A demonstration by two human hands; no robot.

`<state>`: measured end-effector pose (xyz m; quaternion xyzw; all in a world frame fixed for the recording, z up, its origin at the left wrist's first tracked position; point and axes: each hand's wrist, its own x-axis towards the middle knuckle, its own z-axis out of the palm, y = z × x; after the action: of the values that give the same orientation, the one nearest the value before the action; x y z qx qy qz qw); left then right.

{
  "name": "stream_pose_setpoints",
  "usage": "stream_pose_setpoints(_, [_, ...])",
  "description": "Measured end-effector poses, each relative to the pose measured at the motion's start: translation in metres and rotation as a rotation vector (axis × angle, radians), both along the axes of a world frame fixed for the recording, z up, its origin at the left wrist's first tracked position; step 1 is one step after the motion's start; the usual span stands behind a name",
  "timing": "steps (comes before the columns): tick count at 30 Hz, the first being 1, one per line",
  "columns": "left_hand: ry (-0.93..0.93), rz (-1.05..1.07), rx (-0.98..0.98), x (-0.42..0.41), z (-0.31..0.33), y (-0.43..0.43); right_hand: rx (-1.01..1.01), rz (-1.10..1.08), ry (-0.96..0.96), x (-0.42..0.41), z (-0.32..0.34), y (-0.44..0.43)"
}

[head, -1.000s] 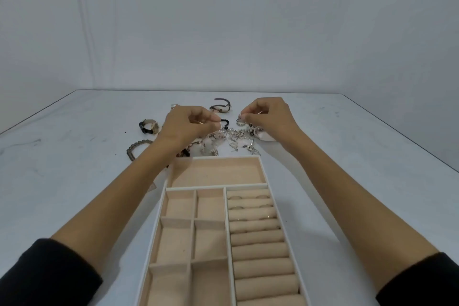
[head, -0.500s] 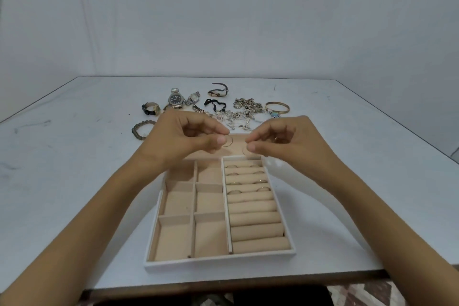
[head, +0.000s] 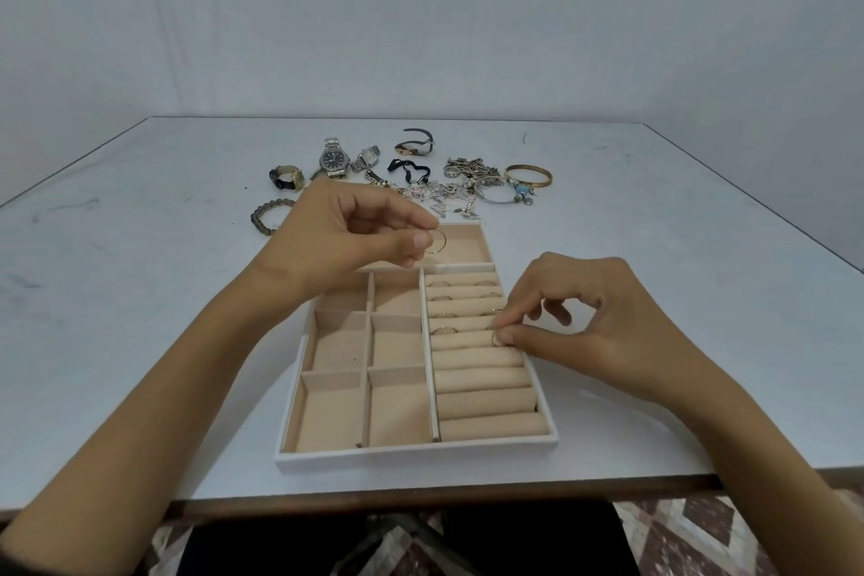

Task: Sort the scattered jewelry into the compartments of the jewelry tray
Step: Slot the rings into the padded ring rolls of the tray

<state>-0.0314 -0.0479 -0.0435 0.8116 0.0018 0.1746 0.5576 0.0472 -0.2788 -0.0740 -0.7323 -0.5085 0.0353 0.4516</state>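
A pale grey worktop (head: 140, 295), pretty scuffed with dark marks, is backed by a plain whitish wall (head: 421, 14). A brown-and-cream patterned floor (head: 729, 528) can be seen below the tray's near end. The white jewelry tray with beige velvet compartments (head: 416, 458) is set close to the worktop's front edge.

A thin gold wire ring (head: 435, 242) is pinched in the left hand (head: 346, 239) over the tray's far long compartment. A small ring (head: 496, 337) is clamped between the fingers of the right hand (head: 589, 318), right at the tray's ring rolls.

The tangled silver jewelry pile (head: 463, 189) is left just beyond the tray's far end.
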Motion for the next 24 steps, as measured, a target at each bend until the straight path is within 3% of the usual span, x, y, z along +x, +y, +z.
stream_pose_setpoints(5, [0.000, -0.008, -0.012, -0.0004, 0.0005, -0.0009, -0.014, 0.016, -0.078, 0.0009, -0.0017, 0.0033])
stream_pose_setpoints(15, [0.009, -0.011, 0.016, -0.0005, 0.0001, -0.0003, 0.036, -0.056, 0.065, 0.0024, 0.0037, 0.0008])
stream_pose_setpoints(24, [0.028, -0.046, 0.047, -0.0002, -0.0014, 0.0005, -0.092, -0.065, 0.069, -0.0027, 0.0046, 0.0029])
